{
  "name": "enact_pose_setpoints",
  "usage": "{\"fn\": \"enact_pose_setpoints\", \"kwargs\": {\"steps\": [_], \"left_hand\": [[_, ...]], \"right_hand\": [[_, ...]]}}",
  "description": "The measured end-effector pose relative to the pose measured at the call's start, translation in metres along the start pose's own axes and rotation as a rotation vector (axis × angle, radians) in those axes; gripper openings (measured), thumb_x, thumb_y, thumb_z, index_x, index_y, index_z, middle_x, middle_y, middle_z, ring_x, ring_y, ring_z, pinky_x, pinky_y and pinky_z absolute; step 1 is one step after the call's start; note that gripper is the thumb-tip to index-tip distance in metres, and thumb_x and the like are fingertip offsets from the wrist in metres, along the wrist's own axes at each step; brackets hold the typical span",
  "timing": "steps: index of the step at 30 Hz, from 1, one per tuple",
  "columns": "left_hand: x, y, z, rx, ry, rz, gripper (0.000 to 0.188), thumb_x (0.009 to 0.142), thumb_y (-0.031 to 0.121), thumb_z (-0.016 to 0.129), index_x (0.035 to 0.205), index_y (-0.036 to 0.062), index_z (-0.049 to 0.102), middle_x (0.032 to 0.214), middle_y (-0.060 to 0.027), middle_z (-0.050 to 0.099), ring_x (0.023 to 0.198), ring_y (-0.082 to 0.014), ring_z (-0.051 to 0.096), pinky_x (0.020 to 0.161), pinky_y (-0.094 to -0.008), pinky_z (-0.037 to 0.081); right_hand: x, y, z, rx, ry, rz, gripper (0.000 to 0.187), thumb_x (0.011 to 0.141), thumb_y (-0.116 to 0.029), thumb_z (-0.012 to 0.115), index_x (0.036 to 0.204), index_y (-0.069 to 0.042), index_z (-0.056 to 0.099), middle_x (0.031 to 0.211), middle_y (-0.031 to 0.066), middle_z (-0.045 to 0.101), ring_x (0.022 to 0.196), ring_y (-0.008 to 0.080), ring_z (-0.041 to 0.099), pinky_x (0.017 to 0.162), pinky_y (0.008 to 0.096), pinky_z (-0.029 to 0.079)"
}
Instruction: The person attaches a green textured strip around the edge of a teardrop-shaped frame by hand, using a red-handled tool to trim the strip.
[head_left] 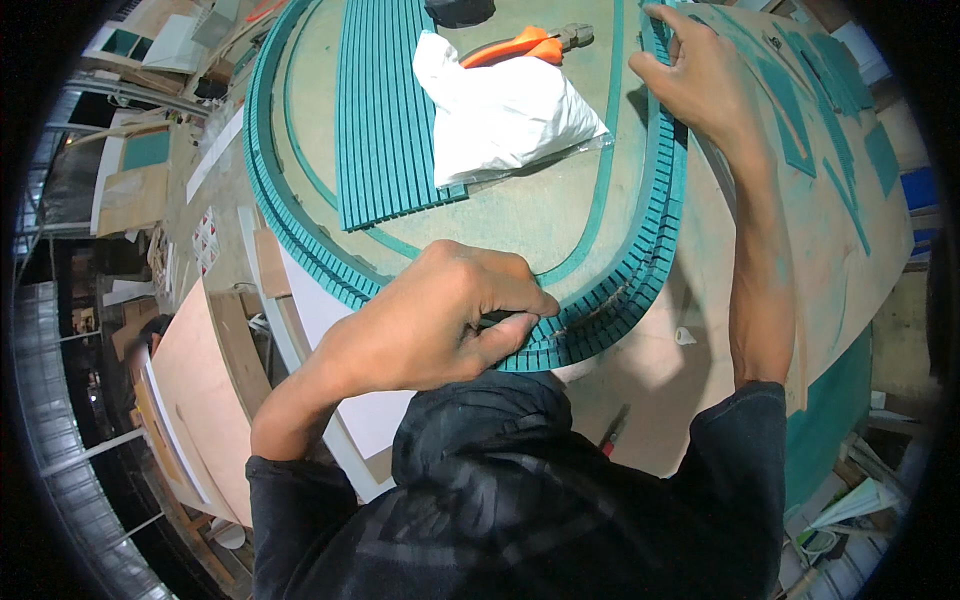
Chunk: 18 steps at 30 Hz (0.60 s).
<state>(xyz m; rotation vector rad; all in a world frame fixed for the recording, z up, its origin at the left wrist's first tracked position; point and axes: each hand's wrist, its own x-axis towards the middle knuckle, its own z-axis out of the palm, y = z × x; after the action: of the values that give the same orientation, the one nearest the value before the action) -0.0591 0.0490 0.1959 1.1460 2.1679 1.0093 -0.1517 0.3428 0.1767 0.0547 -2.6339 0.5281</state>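
Note:
A thick teal ribbed strip (655, 250) runs in a U-shaped curve around the edge of a dusty work board (530, 215). My left hand (440, 315) is closed in a fist at the bottom of the curve, pressing on the strip; I cannot tell if it holds a small tool. My right hand (700, 75) reaches up the right side, its fingers gripping the strip's upper stretch. A thinner teal line (600, 190) follows the curve inside.
A teal slatted panel (385, 110) lies on the board, next to a white plastic bag (505, 110) and orange-handled pliers (525, 45). Teal cut-outs (800, 120) lie on a plywood sheet at the right. Boards and clutter fill the floor at the left.

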Motion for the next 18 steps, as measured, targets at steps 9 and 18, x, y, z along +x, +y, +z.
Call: {"fn": "enact_pose_setpoints", "kwargs": {"steps": [9,18], "left_hand": [[-0.01,-0.005,0.003,0.074,-0.055,-0.061,0.038,0.081,0.028,0.085,0.108,0.0024,0.079,0.094,-0.0128,0.075,0.091,-0.0305,0.07,0.081,-0.0413,0.055],[-0.022,-0.014,0.008,0.036,0.032,-0.027,0.033,0.076,0.014,0.083,0.107,0.0026,0.079,0.097,-0.0111,0.075,0.09,-0.0296,0.069,0.088,-0.0418,0.053]], "right_hand": [[-0.002,0.011,0.004,-0.061,-0.131,0.026,0.046,0.085,-0.027,0.072,0.126,-0.006,0.069,0.079,0.0166,0.066,0.071,0.0295,0.067,0.068,0.0405,0.052],[-0.068,-0.048,-0.049,0.146,-0.313,-0.728,0.029,0.086,-0.029,0.08,0.105,-0.007,0.074,0.107,0.0089,0.067,0.109,0.024,0.065,0.101,0.0422,0.046]]}}
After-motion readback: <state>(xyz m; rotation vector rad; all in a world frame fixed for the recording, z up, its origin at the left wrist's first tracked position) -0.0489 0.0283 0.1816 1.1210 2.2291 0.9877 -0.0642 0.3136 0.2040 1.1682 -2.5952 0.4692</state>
